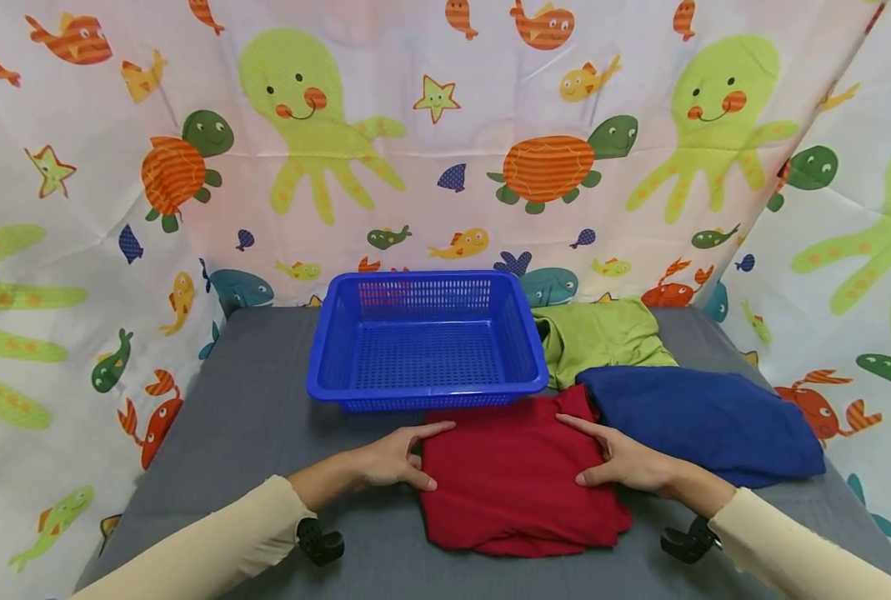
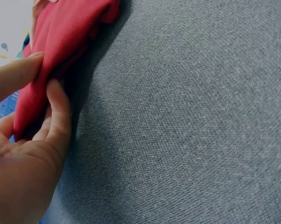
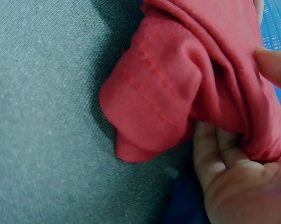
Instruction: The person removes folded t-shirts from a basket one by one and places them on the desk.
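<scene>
A folded red shirt (image 1: 516, 492) lies on the grey surface in front of the basket. My left hand (image 1: 387, 457) grips its left side, and in the left wrist view the thumb and fingers (image 2: 58, 109) pinch the folded edge from both faces. On the opposite side, my right hand (image 1: 628, 461) holds the shirt in the same way. The right wrist view shows fingers (image 3: 208, 144) tucked under the cloth and the thumb on top. A double-stitched hem (image 3: 149, 93) hangs out of the folds there. Most of the fingertips under the shirt are hidden.
A blue plastic basket (image 1: 427, 392) with slotted sides stands just behind the shirt. To its right lies a green cloth (image 1: 603, 337), with a folded dark blue cloth (image 1: 700, 421) in front. Sheets printed with sea animals (image 1: 445, 208) wall the grey surface (image 1: 265, 400) at the back and both sides.
</scene>
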Available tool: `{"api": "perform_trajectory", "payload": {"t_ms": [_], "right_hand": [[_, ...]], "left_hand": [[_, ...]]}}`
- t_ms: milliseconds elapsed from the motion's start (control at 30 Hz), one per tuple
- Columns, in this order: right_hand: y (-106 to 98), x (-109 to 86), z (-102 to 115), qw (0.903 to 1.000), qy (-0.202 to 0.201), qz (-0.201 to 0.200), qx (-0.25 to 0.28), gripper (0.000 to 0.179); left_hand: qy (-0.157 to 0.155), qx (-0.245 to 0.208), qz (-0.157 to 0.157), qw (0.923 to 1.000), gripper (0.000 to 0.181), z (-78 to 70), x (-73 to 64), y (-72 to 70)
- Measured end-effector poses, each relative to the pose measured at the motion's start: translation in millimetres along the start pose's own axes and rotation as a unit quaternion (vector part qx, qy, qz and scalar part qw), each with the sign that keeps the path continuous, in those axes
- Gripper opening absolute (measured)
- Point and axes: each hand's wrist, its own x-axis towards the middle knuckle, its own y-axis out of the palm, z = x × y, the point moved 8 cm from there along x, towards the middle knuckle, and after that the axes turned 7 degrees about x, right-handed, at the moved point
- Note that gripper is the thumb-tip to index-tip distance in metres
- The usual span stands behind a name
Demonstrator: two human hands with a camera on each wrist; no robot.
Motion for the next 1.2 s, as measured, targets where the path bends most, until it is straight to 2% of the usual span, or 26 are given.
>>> {"api": "perform_trajectory", "payload": {"t_ms": [267,433,667,767,1000,1200], "right_hand": [[2,-0.6,-1,0.9992,0.001,0.022,0.035,0.089],[0,-1.0,3,0.9995,0.008,0.017,0.027,0.088],[-3,-4.5,9,0.9965,0.083,-0.004,0.005,0.085],[-5,-8.2,11,0.9950,0.099,-0.005,0.004,0.082],[-11,-16.7,22,0.9949,0.099,-0.014,-0.014,0.076],[-19,-23.4,33,0.9960,0.081,-0.018,-0.032,0.068]], "left_hand": [[-0.006,-0.003,0.016,0.9999,0.090,1.7,-2.6,-0.9],[-0.004,-0.002,0.017,0.9998,0.088,1.4,-4.2,-1.4],[-0.026,-0.008,0.001,0.9996,0.078,4.7,-7.1,-3.0],[-0.035,-0.007,-0.012,0.9993,0.069,6.3,-8.7,-3.8],[-0.038,0.002,-0.028,0.9989,0.061,6.4,-20.9,-9.5],[-0.045,0.011,-0.037,0.9982,0.058,7.4,-33.5,-18.1]]}}
